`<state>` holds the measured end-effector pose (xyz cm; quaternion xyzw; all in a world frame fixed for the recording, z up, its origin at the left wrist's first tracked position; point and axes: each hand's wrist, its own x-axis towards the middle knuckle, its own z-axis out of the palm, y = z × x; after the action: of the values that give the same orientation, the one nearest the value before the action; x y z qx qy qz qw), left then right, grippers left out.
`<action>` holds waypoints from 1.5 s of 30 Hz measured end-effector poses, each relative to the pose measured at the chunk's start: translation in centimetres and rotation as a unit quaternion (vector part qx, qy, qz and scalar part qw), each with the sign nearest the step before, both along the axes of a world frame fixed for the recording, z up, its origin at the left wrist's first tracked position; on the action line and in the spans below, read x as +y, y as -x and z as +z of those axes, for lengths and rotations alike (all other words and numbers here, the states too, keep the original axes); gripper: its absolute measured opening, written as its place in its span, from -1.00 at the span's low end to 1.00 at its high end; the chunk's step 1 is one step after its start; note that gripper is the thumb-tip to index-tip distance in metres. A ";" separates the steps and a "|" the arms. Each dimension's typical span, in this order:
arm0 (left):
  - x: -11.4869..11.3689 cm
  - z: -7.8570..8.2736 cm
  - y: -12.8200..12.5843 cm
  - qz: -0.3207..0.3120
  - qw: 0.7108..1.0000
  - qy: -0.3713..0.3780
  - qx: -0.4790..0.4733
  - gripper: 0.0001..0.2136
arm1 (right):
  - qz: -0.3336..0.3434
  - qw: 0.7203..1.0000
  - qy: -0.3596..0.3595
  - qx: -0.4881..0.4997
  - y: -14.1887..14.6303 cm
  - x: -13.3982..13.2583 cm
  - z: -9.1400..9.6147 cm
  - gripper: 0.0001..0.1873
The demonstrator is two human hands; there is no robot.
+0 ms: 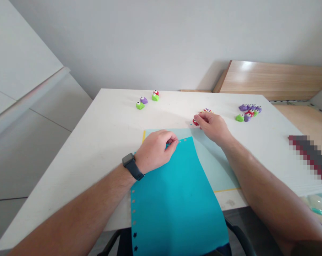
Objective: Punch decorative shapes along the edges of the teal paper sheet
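The left hand (155, 149) is pinching the far edge of the teal sheet (177, 199), with the thumb and the fingers pressing together on the paper. The sheet is running from this hand back toward the person and is hanging over the near edge of the counter (97, 142). Under it, a pale blue mat (216, 167) is lying on the counter. A dark watch (131, 166) is sitting on the wrist behind this hand.

The right hand (213, 126) is resting beyond the far right corner of the sheet. Its fingers are curling together around a red punch (195, 122), which is standing on the counter at the fingertips. A cluster of purple, green and red punches (248, 112) is lying to the right of this hand. Three more punches (147, 99) are lying far beyond the left hand.
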<state>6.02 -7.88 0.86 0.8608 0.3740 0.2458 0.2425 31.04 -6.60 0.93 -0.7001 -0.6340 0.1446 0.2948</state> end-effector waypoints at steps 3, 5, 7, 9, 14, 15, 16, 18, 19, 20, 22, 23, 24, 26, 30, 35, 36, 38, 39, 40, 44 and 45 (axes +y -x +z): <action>0.0 0.0 0.0 0.000 1.000 -0.001 0.001 -0.85 | -0.014 1.000 0.005 0.015 0.0 0.0 -0.1 -0.62; 0.1 0.0 0.0 -0.002 1.000 -0.002 0.000 -0.84 | -0.011 1.000 0.001 0.007 0.0 0.0 -0.1 -0.64; 0.0 0.0 0.0 -0.002 1.000 -0.002 0.000 -0.84 | 0.003 1.000 0.000 0.001 -0.1 0.1 -0.2 -0.65; 0.0 0.1 0.0 -0.002 1.000 -0.002 -0.001 -0.84 | 0.013 1.000 0.002 -0.003 -0.1 0.0 -0.3 -0.66; 0.0 0.2 0.0 -0.001 1.000 -0.001 -0.002 -0.85 | 0.033 0.999 0.013 -0.032 0.1 -0.2 -0.3 -0.66; 0.0 0.2 0.0 0.000 1.000 0.000 -0.001 -0.85 | 0.040 0.998 0.015 -0.038 0.1 -0.3 -0.3 -0.66; 0.0 0.2 0.0 0.000 1.000 0.000 -0.001 -0.85 | 0.046 0.998 0.016 -0.045 0.2 -0.3 -0.2 -0.67; -0.1 0.2 0.0 0.001 1.000 0.000 0.000 -0.85 | 0.053 0.996 0.017 -0.063 0.2 -0.3 -0.1 -0.73; -0.1 0.2 0.0 0.002 1.000 0.000 0.000 -0.85 | 0.050 0.996 0.018 -0.071 0.1 -0.3 0.0 -0.75; -0.1 0.2 0.0 0.002 1.000 -0.001 0.000 -0.85 | 0.044 0.996 0.017 -0.074 0.1 -0.3 0.0 -0.77; -0.1 0.1 0.0 0.002 1.000 -0.001 0.000 -0.85 | 0.021 0.998 0.017 -0.055 0.0 -0.2 0.0 -0.76; -0.1 0.1 0.0 0.001 1.000 -0.001 0.000 -0.85 | 0.008 0.999 0.016 -0.036 0.0 -0.1 0.0 -0.75; -0.1 0.1 0.0 0.000 1.000 -0.001 0.000 -0.85 | -0.004 1.000 0.012 -0.015 -0.1 0.0 -0.1 -0.73; -0.1 0.2 0.0 -0.001 1.000 -0.001 0.000 -0.85 | -0.018 1.000 -0.001 0.021 -0.3 0.1 -0.4 -0.70; -0.1 0.3 0.0 0.000 1.000 -0.008 -0.001 -0.85 | -0.022 0.999 -0.012 0.039 -0.5 0.2 -0.6 -0.71; -0.1 0.2 0.0 -0.001 1.000 -0.004 -0.001 -0.84 | -0.019 0.998 0.017 -0.053 -0.4 0.0 -0.2 -0.75; -0.1 0.2 0.0 -0.003 1.000 -0.003 0.000 -0.84 | -0.025 0.998 0.011 -0.060 -0.3 0.0 0.0 -0.74; -0.1 0.1 0.1 -0.004 1.000 -0.002 0.000 -0.84 | -0.035 0.999 -0.005 -0.041 -0.2 0.0 0.1 -0.73; -0.1 0.1 0.1 -0.004 1.000 -0.002 -0.001 -0.85 | -0.037 0.999 -0.010 -0.019 -0.2 -0.1 0.1 -0.73; 0.0 0.1 0.1 -0.003 1.000 -0.002 -0.001 -0.85 | -0.038 0.999 -0.014 0.004 -0.2 0.0 0.1 -0.72; 0.0 0.1 0.1 0.000 1.000 -0.001 0.000 -0.84 | -0.038 0.998 -0.016 0.052 -0.2 0.1 -0.2 -0.67; 0.0 0.1 0.1 0.000 1.000 0.000 0.001 -0.84 | -0.040 0.998 -0.013 0.057 -0.3 0.1 -0.3 -0.66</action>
<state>5.97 -7.90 0.92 0.8612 0.3739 0.2450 0.2420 31.33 -6.50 0.65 -0.7118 -0.5896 0.1642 0.3447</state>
